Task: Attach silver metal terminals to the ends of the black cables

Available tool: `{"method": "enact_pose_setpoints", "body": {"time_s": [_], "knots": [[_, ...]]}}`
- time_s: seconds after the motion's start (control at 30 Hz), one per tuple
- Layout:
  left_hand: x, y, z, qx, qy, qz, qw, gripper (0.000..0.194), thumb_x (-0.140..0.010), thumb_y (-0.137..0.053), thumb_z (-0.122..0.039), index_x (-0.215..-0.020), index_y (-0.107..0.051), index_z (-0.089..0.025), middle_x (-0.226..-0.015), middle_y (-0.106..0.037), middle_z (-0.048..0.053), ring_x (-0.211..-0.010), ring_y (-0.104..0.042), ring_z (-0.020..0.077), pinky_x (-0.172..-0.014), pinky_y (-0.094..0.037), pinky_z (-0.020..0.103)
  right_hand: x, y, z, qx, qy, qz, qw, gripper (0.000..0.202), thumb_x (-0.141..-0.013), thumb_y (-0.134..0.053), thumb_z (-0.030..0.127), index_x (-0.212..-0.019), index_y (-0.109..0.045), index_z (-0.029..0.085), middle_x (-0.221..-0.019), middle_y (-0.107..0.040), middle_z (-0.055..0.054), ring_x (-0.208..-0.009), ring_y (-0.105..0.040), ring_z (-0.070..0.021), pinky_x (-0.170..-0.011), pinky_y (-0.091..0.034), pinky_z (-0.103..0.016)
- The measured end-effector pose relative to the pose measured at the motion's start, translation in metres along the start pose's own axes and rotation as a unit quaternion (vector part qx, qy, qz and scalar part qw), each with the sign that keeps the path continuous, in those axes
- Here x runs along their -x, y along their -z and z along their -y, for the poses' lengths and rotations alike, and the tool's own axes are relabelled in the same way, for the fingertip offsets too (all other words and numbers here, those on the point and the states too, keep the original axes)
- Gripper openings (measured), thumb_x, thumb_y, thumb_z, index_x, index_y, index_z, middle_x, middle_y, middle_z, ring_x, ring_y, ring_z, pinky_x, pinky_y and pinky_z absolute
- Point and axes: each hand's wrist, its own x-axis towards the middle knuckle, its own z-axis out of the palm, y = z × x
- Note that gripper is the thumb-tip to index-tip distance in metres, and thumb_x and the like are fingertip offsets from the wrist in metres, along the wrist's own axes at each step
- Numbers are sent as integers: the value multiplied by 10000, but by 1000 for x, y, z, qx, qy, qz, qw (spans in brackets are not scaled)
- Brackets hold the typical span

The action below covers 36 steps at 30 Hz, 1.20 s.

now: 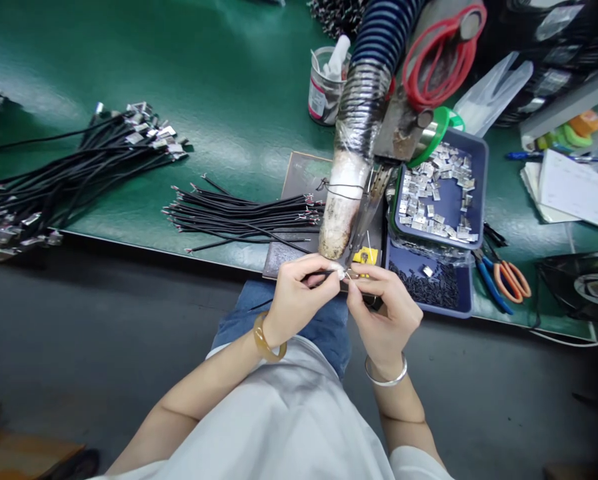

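Note:
My left hand (301, 293) is closed in a pinch on a thin black cable (261, 305), whose tail hangs down over my lap. Opposite it, my right hand (386, 307) pinches at the cable's tip, on something too small to make out. The fingertips of both hands nearly meet, just below the mouth of a hose (346, 200). Behind them a yellow piece (365, 259) sits on a dark board (279, 257). A row of black cables with stripped ends (239, 217) lies to the left of the hose.
A larger bundle of cables with metal connectors (109, 157) lies at the left. On the right are a tray of metal connectors (481, 173), a tray of small black pieces (467, 293), pliers (493, 283), scissors (513, 280) and papers (579, 187). A cup (317, 100) stands behind.

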Motion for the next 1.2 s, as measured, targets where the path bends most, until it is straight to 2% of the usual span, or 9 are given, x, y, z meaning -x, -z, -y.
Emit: {"method": "enact_pose_setpoints", "body": {"time_s": [0.33,0.57,0.67,0.77,0.87,0.97,1.07,1.13,1.2], "knots": [[0,3,-1,-9,62,19,998,104,-727,-651,-166,-681,-729,-116,-615,-635,10,-495,-420,61,-468,-348,172,5,1,-3,-5,-5,29,1000,175,-865,-649,71,-901,-637,242,-1006,-762,-34,-952,-740,-182,-837,-619,-348],[8,5,0,-64,-18,44,997,101,-777,-633,-121,-734,-722,-138,-664,-659,18,-550,-491,83,-504,-370,186,8,2,-1,5,-50,2,999,132,-898,-662,120,-943,-690,241,-1006,-774,-36,-894,-757,-177,-768,-647,-315],[13,6,0,-44,-6,56,997,28,-800,-648,-141,-782,-667,-152,-682,-630,7,-586,-527,92,-532,-394,183,8,1,-2,-36,-90,-4,995,103,-897,-670,133,-922,-682,233,-966,-768,-31,-863,-754,-170,-723,-652,-301],[14,8,-2,43,72,74,994,122,-841,-667,-236,-780,-595,-160,-636,-531,-31,-559,-466,73,-531,-384,170,13,1,-3,10,8,-20,1000,185,-849,-710,80,-920,-670,245,-945,-776,-11,-837,-757,-159,-737,-644,-290],[12,12,-4,115,128,119,978,211,-846,-689,-321,-780,-585,-150,-620,-487,-44,-551,-419,65,-530,-372,169,23,5,-3,55,97,-1,994,210,-841,-716,71,-941,-669,249,-925,-787,-13,-811,-764,-168,-691,-628,-281],[12,19,-6,136,154,185,961,199,-829,-707,-295,-761,-617,-130,-587,-476,-48,-529,-387,57,-515,-348,172,27,23,-3,44,58,-88,993,96,-930,-626,167,-881,-662,242,-696,-717,11,-584,-690,-154,-498,-521,-266],[14,25,-6,137,170,270,938,176,-820,-715,-257,-733,-674,-109,-592,-562,-10,-539,-434,67,-529,-383,187,12,49,-14,173,-16,-160,972,147,-974,-580,270,-905,-703,227,-580,-612,27,-404,-480,-100,-433,-353,-264],[14,28,-6,139,181,346,910,176,-817,-725,-255,-734,-708,-100,-625,-627,25,-557,-478,81,-540,-412,200,-8,62,-31,278,-81,-8,957,200,-963,-598,347,-893,-727,211,-601,-642,2,-461,-520,-119,-513,-396,-282],[14,27,-6,145,188,406,883,180,-813,-736,-259,-736,-725,-97,-631,-646,36,-559,-493,87,-540,-421,205,-27,68,-51,295,-88,99,946,239,-947,-596,384,-875,-736,205,-684,-705,-31,-589,-623,-164,-589,-437,-295]]}}
